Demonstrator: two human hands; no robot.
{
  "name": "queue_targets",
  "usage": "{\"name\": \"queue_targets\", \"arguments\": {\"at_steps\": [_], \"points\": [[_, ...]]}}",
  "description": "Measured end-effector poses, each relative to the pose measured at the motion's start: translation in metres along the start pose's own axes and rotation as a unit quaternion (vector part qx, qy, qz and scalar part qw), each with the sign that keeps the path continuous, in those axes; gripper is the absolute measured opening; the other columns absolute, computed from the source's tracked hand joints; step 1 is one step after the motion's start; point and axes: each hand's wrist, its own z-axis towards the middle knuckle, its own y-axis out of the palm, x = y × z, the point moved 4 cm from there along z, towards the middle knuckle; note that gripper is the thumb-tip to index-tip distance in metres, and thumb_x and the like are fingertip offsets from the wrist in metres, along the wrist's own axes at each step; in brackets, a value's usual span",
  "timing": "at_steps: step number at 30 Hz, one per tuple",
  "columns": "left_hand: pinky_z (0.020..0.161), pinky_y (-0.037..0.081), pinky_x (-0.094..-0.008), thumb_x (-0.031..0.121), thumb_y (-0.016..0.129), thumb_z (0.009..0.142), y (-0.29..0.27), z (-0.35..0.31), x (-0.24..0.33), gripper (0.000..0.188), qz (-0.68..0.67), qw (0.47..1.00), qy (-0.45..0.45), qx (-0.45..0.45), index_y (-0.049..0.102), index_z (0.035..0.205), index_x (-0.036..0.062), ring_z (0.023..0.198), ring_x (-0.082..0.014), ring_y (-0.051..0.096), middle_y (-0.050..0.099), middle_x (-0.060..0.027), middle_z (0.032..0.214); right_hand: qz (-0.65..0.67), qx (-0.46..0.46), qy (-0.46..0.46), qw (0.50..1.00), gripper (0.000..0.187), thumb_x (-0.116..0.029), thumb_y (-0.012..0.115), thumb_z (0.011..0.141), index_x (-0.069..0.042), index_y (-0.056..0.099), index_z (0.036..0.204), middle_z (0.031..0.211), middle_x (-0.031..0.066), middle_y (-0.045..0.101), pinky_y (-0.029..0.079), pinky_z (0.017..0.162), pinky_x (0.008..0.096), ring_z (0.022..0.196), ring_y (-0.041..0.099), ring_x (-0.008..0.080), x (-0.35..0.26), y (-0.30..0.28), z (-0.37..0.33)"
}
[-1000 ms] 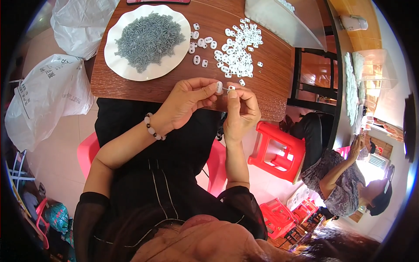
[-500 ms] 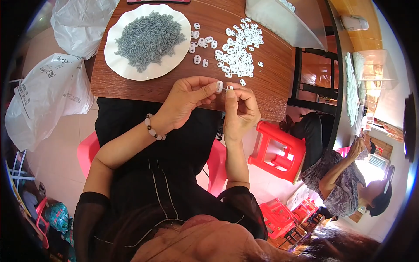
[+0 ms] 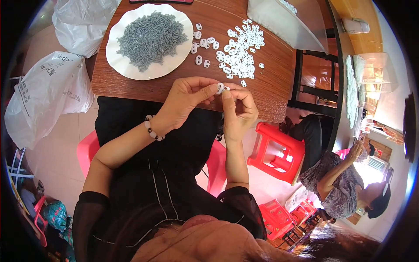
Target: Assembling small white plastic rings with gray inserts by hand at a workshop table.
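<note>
Between the thumb and fingertips of my left hand (image 3: 187, 98) is a small white plastic piece with two holes (image 3: 220, 88). My right hand (image 3: 239, 109) pinches a smaller white plastic piece (image 3: 226, 88) right beside it, and the two pieces appear to touch. Both hands are over the table's near edge. Beyond them lies a pile of similar white plastic pieces (image 3: 240, 50), and a few looser ones (image 3: 199, 60) are scattered to its left. Farther left, a white scalloped plate (image 3: 114, 61) bears a heap of small grey spring-like pieces (image 3: 150, 37).
The brown wooden table (image 3: 131, 89) ends just under my wrists. A clear-walled tray (image 3: 279, 26) stands at the far right. White plastic bags (image 3: 48, 96) sit on the left floor. At right are a red stool (image 3: 277, 153) and another seated person (image 3: 336, 179).
My right hand has moved slightly left, bringing its white piece from a small gap away up against the piece in my left hand. My left hand has barely moved.
</note>
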Motion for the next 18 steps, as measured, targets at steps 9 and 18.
{"name": "queue_targets", "arguments": {"at_steps": [9,18], "points": [[0.062,0.047,-0.017,0.018,0.067,0.088,-0.006,0.004,0.014,0.023,0.109,0.993,0.046,-0.023,0.069,0.102,-0.0002,0.07,-0.0028,0.055,0.068,-0.0011,0.087,0.044,-0.062,0.075,0.994,0.008,0.008,0.061,0.084,0.001,0.059,0.082,0.099,0.0079,0.063,0.042,0.063,0.0184,0.072,0.052,0.0042,0.002,-0.002,0.001],[0.063,0.045,-0.0175,0.014,0.066,0.088,-0.003,0.0,0.017,0.02,0.099,0.993,0.05,-0.033,0.069,0.102,-0.001,0.069,-0.0038,0.053,0.067,-0.002,0.085,0.083,-0.085,0.122,0.985,0.007,0.006,0.062,0.085,0.0,0.059,0.08,0.096,0.0059,0.064,0.042,0.06,0.0179,0.07,0.052,0.0037,0.012,-0.003,0.001]]}}
